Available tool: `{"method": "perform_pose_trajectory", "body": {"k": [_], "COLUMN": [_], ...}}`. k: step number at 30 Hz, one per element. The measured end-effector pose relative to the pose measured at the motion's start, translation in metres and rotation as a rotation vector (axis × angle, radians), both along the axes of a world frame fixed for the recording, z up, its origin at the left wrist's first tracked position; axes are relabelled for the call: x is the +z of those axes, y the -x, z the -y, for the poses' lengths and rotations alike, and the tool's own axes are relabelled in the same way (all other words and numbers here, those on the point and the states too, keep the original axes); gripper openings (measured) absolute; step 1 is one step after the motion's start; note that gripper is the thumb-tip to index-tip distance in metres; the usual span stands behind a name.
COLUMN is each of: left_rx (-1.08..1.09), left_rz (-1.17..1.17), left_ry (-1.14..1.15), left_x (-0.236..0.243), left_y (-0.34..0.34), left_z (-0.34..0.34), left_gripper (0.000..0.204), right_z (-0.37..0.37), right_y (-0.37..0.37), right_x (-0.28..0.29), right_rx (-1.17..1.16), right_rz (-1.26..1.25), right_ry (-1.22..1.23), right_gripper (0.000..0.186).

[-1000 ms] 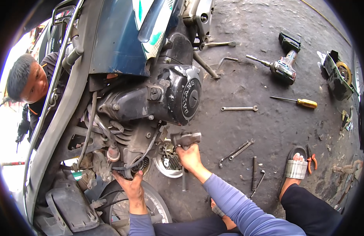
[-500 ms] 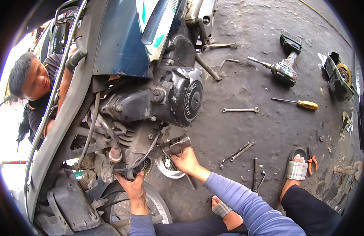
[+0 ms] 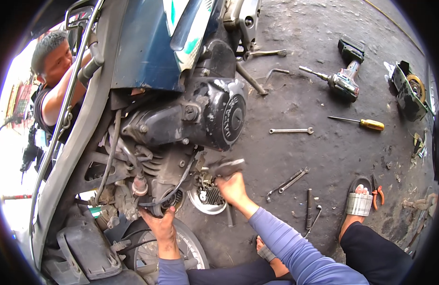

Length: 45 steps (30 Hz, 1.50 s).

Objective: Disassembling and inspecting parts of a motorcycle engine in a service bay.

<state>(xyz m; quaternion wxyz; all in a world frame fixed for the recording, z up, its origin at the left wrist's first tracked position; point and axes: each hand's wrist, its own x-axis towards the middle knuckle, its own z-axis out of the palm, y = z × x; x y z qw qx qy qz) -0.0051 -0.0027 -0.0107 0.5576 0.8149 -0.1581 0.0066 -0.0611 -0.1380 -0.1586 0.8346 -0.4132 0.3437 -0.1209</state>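
Observation:
A motorcycle engine [image 3: 181, 126] with a black cover lies along the left half of the view. At its lower end, my left hand [image 3: 161, 230] grips the finned cylinder head [image 3: 160, 173], thumb beside a round opening [image 3: 174, 202]; its other fingers are partly hidden behind the metal. My right hand [image 3: 233, 187] is closed round a dark, blocky metal part [image 3: 227, 167], slightly blurred, just right of the engine. Below that hand a round silver tray [image 3: 204, 209] holds metal pieces, one of them finned or coiled.
On the dark ground lie a cordless drill [image 3: 345, 83], a yellow-handled screwdriver [image 3: 371, 125], a spanner [image 3: 290, 131], more spanners [image 3: 293, 182], and orange-handled pliers [image 3: 378, 195]. A spoked wheel [image 3: 193, 244] is near my left forearm. Another person [image 3: 53, 71] leans in beyond the motorcycle frame.
My right hand has moved slightly right with the metal part, which has tilted and uncovers more of the tray. My left hand stays put. The other person has shifted up and right, an arm raised.

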Motion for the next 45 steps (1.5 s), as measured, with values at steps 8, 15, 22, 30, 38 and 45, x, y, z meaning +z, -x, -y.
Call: {"method": "perform_pose_trajectory", "body": {"k": [8, 15, 22, 30, 38, 45], "left_rx": [0.008, -0.037, -0.013, -0.004, 0.035, 0.040], "left_rz": [0.002, 0.025, -0.038, -0.039, -0.007, -0.020], "left_ry": [-0.014, -0.003, 0.037, 0.022, -0.011, -0.024], "left_x": [0.003, 0.008, 0.007, 0.004, 0.005, 0.005], "left_y": [0.000, 0.000, 0.003, 0.000, -0.001, 0.001], "left_z": [-0.014, -0.007, -0.002, -0.005, -0.011, -0.009], "left_gripper": [0.089, 0.091, 0.088, 0.087, 0.089, 0.090], "right_z": [-0.014, -0.023, -0.032, -0.034, -0.014, -0.022], "right_y": [-0.005, -0.012, -0.010, -0.010, -0.005, -0.002], "right_x": [0.009, -0.004, -0.026, -0.019, 0.005, 0.008], "right_rx": [0.024, 0.118, -0.030, -0.057, 0.000, -0.120], "right_rz": [-0.096, 0.072, 0.186, 0.226, -0.086, 0.090], "right_ry": [-0.100, 0.292, 0.419, 0.322, -0.107, 0.178], "right_gripper": [0.017, 0.016, 0.015, 0.012, 0.010, 0.012]}}
